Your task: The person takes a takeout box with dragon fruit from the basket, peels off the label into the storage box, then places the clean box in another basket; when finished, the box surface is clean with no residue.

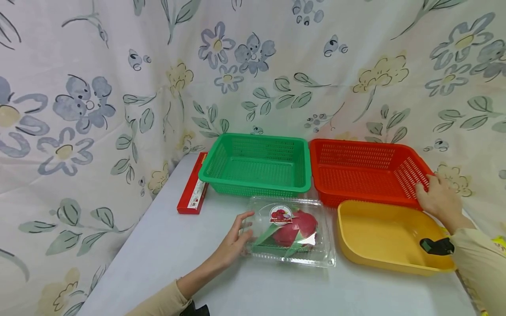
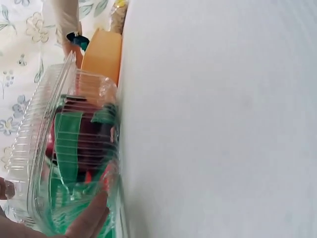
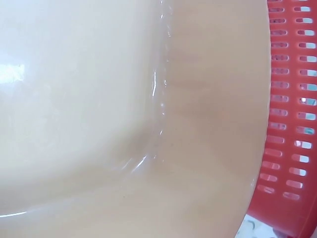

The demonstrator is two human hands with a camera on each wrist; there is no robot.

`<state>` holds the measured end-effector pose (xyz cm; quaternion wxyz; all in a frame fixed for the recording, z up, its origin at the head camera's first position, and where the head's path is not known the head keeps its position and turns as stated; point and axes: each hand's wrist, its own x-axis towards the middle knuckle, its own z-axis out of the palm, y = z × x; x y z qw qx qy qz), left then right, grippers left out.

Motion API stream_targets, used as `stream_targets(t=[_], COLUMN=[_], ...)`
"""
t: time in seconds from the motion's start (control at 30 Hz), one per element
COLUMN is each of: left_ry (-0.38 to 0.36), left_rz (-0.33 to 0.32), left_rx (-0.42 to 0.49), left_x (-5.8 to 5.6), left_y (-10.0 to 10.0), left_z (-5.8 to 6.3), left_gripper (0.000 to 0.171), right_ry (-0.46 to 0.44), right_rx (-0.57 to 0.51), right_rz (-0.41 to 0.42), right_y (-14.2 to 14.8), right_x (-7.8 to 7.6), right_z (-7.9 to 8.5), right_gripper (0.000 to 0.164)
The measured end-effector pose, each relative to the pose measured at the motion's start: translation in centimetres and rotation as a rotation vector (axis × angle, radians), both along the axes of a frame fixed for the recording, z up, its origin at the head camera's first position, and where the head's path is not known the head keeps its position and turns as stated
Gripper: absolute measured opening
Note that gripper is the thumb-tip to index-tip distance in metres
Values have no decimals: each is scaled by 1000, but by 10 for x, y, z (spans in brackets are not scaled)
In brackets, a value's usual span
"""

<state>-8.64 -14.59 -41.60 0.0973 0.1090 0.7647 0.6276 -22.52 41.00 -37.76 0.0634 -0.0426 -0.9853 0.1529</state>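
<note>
A clear plastic clamshell box with a round label on its lid holds a red dragon fruit with green leaf-like tips. My left hand holds the box at its left end; in the left wrist view, the thumb lies along the box's side. Over on the right, my right hand grips the right rim of the red slotted basket. Some of its fingers are hidden behind that rim. The right wrist view shows the inside of a yellow tray and the red basket's slotted wall, but no hand.
A green basket stands behind the box, left of the red one. Left of it lies a long red carton. The yellow tray sits in front of the red basket, under my right forearm. A flowered cloth hangs behind the white table.
</note>
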Motion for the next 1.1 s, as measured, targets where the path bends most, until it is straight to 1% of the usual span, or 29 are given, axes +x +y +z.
stream_targets(t=[0.07,0.13,0.23,0.27,0.3,0.4,0.47,0.5,0.57,0.63,0.77,0.93,1.1], left_ry=[27,85,210,255,308,472,584,636,700,740,763,764,780], left_rz=[9,25,56,61,60,27,-2,-16,-52,-91,-156,-198,-219], left_rx=[-44,-108,-185,-191,-207,-247,-292,-325,-357,-388,-423,-447,-479], left_x=[-1,-4,-11,-12,-16,-31,-39,-45,-49,-52,-56,-60,-62], left_y=[-1,-2,-3,-2,-2,-3,-3,-3,-1,0,1,-2,-4], left_z=[2,6,13,20,20,22,21,16,15,13,9,6,3], left_gripper=[46,45,44,43,44,42,41,40,40,41,45,50,53], right_ry=[-2,-6,-10,-8,-6,0,-2,-5,-8,-5,9,41,69], right_rx=[1,1,4,4,7,8,9,11,10,11,10,11,-3], right_rz=[-4,-7,-5,-4,-2,1,-1,-1,-2,-2,-3,6,12], right_y=[0,1,1,1,1,0,-1,-1,-2,-2,-3,-3,-3], right_x=[0,0,1,1,1,1,2,2,3,3,3,1,3], right_z=[0,0,2,3,3,5,5,5,4,2,0,0,1], right_gripper=[72,72,72,72,72,72,72,73,73,71,69,68,67])
